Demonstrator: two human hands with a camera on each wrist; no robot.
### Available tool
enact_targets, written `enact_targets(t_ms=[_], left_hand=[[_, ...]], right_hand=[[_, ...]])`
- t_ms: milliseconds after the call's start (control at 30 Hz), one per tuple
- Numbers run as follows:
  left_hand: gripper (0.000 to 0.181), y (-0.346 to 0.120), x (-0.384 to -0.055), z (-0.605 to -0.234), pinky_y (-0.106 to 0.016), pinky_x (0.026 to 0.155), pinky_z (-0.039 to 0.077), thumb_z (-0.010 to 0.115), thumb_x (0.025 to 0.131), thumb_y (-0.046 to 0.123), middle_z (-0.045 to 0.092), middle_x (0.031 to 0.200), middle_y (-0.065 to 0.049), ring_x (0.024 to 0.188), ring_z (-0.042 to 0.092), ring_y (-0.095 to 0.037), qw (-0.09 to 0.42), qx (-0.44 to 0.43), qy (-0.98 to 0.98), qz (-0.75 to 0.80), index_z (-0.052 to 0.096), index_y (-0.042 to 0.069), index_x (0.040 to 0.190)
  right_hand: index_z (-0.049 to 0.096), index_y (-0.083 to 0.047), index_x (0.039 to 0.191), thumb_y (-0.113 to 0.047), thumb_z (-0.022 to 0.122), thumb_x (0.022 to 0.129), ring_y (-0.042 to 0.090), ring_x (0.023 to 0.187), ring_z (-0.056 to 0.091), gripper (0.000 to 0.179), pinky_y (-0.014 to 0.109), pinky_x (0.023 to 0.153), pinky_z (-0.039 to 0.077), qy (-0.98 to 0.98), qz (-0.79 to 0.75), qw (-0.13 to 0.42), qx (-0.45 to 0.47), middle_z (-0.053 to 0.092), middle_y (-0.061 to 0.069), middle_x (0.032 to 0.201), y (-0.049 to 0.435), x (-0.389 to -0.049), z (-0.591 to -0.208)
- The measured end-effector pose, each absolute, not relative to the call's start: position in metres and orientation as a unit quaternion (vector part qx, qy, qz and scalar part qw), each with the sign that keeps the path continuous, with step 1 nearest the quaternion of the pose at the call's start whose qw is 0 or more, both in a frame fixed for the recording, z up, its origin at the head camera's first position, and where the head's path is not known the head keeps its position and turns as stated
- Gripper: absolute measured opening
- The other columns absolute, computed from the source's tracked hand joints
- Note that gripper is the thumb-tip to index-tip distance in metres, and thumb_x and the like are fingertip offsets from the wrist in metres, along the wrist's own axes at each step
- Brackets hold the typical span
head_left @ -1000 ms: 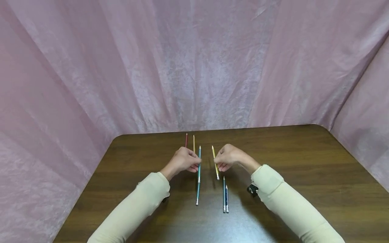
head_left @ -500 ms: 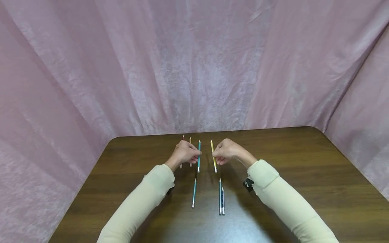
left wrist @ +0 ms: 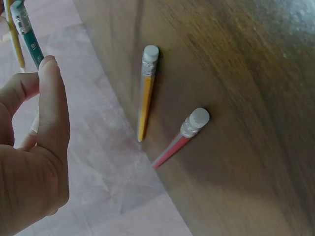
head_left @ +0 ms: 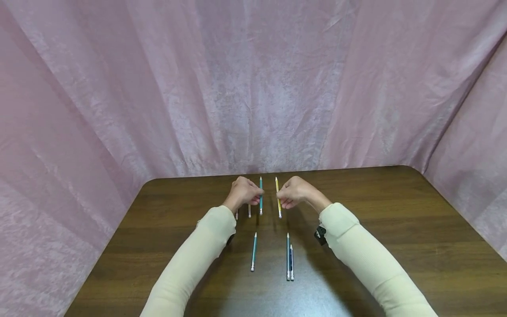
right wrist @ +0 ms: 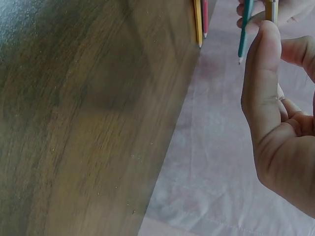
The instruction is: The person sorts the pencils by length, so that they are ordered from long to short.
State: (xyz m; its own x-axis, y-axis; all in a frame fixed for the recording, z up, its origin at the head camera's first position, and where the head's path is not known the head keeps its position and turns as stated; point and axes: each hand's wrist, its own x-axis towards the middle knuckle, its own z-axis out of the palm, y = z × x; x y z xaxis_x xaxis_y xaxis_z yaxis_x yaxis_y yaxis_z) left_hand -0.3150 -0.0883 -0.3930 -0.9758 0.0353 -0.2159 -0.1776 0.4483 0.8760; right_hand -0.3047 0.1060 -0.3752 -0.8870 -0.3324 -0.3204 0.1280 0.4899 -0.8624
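Note:
My left hand (head_left: pixel 244 192) pinches a teal pencil (head_left: pixel 261 207) between thumb and finger, its tip pointing at the curtain. To the right, a yellow pencil (head_left: pixel 278 212) is pinched by my right hand (head_left: pixel 295 193), nearly parallel to the teal one. Both pencils have white erasers toward me and hang over the far part of the table. Under my left hand lie an orange-yellow pencil (left wrist: pixel 146 98) and a red pencil (left wrist: pixel 179 140), partly hidden by that hand in the head view.
Nearer me on the wooden table (head_left: pixel 178 220) lies another teal pencil (head_left: pixel 254 252). Right of it, a blue-green pencil (head_left: pixel 288 255) and a shorter dark blue pencil (head_left: pixel 292 263) lie side by side. A pink curtain (head_left: pixel 277 88) hangs behind the table's far edge.
Both hands have moved away from me toward the far edge, carrying the teal and yellow pencils. The pencils on the table stay where they lay.

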Motion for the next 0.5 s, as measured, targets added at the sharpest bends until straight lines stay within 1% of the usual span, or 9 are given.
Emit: enact_targets(t_ms=[133, 233, 400, 500], left_hand=[[0.01, -0.086, -0.323, -0.398, -0.025, 0.053, 0.06, 0.074, 0.087, 0.0, 0.071, 0.068, -0.012, 0.05, 0.065, -0.012, 0.101, -0.057, 0.848, 0.518, 0.073, -0.008, 0.092], [0.008, -0.082, -0.331, -0.403, -0.025, 0.052, 0.06, 0.074, 0.087, 0.001, 0.069, 0.063, -0.011, 0.047, 0.063, -0.011, 0.109, -0.07, 0.856, 0.5, 0.074, -0.007, 0.087], [0.011, -0.075, -0.344, -0.407, -0.032, 0.059, 0.062, 0.076, 0.087, 0.002, 0.066, 0.056, -0.011, 0.04, 0.059, -0.011, 0.124, -0.101, 0.872, 0.462, 0.072, -0.005, 0.079], [0.011, -0.072, -0.349, -0.409, -0.035, 0.062, 0.063, 0.076, 0.087, 0.002, 0.065, 0.055, -0.011, 0.039, 0.058, -0.011, 0.128, -0.113, 0.88, 0.443, 0.071, -0.005, 0.079]], right_hand=[[0.066, 0.006, 0.086, 0.0, 0.057, 0.087, 0.012, 0.056, 0.064, 0.011, 0.025, 0.057, 0.06, 0.832, -0.502, 0.227, -0.061, 0.063, 0.007, 0.065, 0.108, -0.305, -0.375], [0.066, 0.006, 0.085, 0.0, 0.057, 0.087, 0.012, 0.056, 0.064, 0.011, 0.025, 0.057, 0.06, 0.833, -0.501, 0.227, -0.055, 0.063, 0.008, 0.065, 0.11, -0.305, -0.375], [0.066, 0.007, 0.088, 0.0, 0.058, 0.088, 0.013, 0.057, 0.064, 0.011, 0.025, 0.058, 0.06, 0.833, -0.501, 0.23, -0.052, 0.064, 0.008, 0.066, 0.113, -0.304, -0.373], [0.066, 0.008, 0.09, 0.0, 0.057, 0.087, 0.013, 0.056, 0.064, 0.012, 0.025, 0.058, 0.06, 0.832, -0.503, 0.23, -0.05, 0.063, 0.008, 0.065, 0.115, -0.304, -0.372]])
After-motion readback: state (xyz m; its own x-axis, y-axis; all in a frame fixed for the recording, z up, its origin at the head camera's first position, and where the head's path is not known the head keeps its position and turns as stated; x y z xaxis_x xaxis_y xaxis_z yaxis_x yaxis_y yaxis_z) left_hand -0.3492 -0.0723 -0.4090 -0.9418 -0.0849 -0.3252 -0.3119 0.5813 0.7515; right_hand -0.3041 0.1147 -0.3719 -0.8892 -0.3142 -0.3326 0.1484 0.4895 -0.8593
